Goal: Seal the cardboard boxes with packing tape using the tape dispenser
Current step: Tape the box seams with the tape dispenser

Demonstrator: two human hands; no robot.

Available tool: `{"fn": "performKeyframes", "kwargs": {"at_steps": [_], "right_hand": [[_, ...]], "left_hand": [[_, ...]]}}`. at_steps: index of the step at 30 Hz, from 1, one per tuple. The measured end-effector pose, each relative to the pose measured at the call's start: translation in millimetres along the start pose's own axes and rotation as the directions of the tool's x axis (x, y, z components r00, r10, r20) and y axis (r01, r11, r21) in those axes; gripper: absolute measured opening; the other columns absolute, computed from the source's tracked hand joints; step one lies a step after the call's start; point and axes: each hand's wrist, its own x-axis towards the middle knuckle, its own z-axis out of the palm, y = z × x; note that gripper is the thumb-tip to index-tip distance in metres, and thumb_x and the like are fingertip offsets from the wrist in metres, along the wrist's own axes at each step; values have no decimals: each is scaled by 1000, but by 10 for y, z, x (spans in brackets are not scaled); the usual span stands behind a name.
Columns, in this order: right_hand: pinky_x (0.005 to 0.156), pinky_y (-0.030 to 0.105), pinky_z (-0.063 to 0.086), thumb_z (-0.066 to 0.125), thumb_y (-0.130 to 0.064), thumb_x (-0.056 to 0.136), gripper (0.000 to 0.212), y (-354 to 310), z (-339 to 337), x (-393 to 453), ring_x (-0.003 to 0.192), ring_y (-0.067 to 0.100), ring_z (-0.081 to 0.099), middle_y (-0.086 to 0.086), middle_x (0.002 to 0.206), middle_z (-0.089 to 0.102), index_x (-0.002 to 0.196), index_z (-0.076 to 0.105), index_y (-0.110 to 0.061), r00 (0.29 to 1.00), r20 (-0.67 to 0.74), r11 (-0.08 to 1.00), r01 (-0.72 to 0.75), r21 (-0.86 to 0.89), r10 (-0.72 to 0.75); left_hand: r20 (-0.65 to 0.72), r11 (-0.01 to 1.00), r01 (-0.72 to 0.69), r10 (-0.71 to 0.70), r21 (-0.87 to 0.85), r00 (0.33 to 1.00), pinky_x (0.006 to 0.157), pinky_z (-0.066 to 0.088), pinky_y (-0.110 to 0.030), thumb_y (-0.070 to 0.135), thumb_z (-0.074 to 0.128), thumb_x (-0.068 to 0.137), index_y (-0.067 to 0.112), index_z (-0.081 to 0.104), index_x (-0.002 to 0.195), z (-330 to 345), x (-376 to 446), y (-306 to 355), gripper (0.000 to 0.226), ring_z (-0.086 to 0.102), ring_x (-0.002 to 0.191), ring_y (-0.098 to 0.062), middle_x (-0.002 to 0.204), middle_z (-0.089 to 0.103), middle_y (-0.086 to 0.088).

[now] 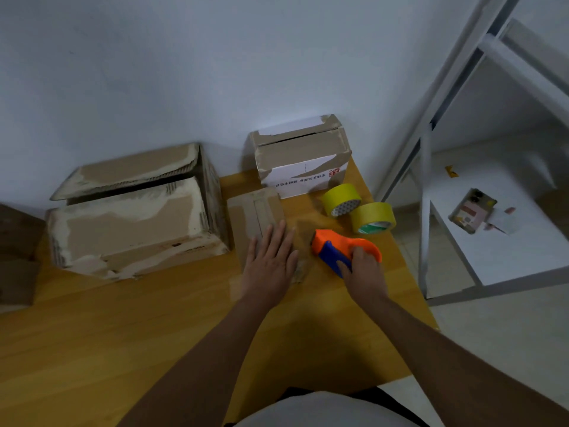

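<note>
From your head camera, your left hand (271,260) lies flat, fingers spread, on the small flat cardboard box (257,215) at the middle of the wooden table (123,328). Your right hand (365,269) is wrapped around the orange-and-blue tape dispenser (335,248), just right of that box, near two yellow tape rolls (358,208).

Left hand (271,260) lies flat, fingers spread, on the small flat cardboard box (258,223). Just to its right, the right hand (363,266) grips the orange-and-blue tape dispenser (338,246) on the wooden table (123,334). Beyond the right hand sit two yellow tape rolls (357,208), touching. Left of the left hand, a big battered box (135,223), flaps unsealed; farther back, a white-printed box (303,161).
</note>
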Motion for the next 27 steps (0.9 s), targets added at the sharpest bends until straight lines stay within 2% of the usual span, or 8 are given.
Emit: {"fn": "performKeyframes", "kwargs": {"at_steps": [5,6,9,14,17,21,24,27], "right_hand": [[96,38,40,55,-21,98,30,-214,46,-143,115,30,50,15,122,54,120,54,-1,990,-115,937,113,330,-79],[100,35,39,50,-19,101,30,-307,24,-162,119,26,51,12,127,56,125,56,-3,994,-64,862,109,496,-89],[110,31,38,39,-31,104,37,-561,-61,-227,125,10,51,-1,134,58,134,56,-16,967,250,492,-193,849,-53],[90,28,46,51,-20,100,25,-576,-134,-272,99,14,60,11,108,68,116,65,-6,968,243,465,-189,865,-57],[86,32,44,53,-15,99,17,-503,-150,-287,90,18,55,4,89,62,103,68,-7,967,242,464,-182,867,-74],[89,24,45,49,9,92,41,-480,-182,-276,107,15,55,-2,115,60,125,61,-12,960,245,513,-145,846,-133],[78,15,51,44,9,94,43,-580,-197,-248,103,6,59,-7,119,60,123,58,-21,952,280,406,-210,889,-122],[88,32,53,45,-3,100,35,-652,-53,-247,101,22,61,5,118,57,133,48,-15,901,432,234,-429,872,39]], "left_hand": [[-19,1000,-2,1,-19,1000,122,-12,-40,51,-2,100,33,-7,155,-1,-8,4,58,-24,148,-11,162,-18,10],[-20,1000,-1,1,-25,1000,122,-11,-41,52,-2,100,33,-6,155,3,-9,0,58,-24,148,-11,162,-18,11],[-13,999,4,-5,-50,1000,122,-9,-41,52,0,100,34,-2,157,9,-9,2,59,-23,148,-11,162,-17,12],[-15,999,4,-5,-46,1000,121,-13,-38,52,0,99,32,0,157,0,1,9,61,-22,148,-11,162,-15,11],[-8,999,4,-4,-32,1000,121,-12,-39,49,4,102,31,1,157,-9,3,9,58,-20,149,-13,164,-13,9],[-2,999,2,-2,-49,1000,119,-14,-38,47,8,104,32,0,157,-28,1,7,56,-20,149,-12,164,-12,9],[-3,998,-14,14,-69,1000,118,-15,-37,46,10,104,33,1,157,-34,-2,-18,55,-20,149,-11,164,-11,10],[-10,997,-41,40,-59,999,120,-14,-36,46,10,104,34,2,156,-22,-28,-78,54,-20,149,-10,164,-11,11]]}}
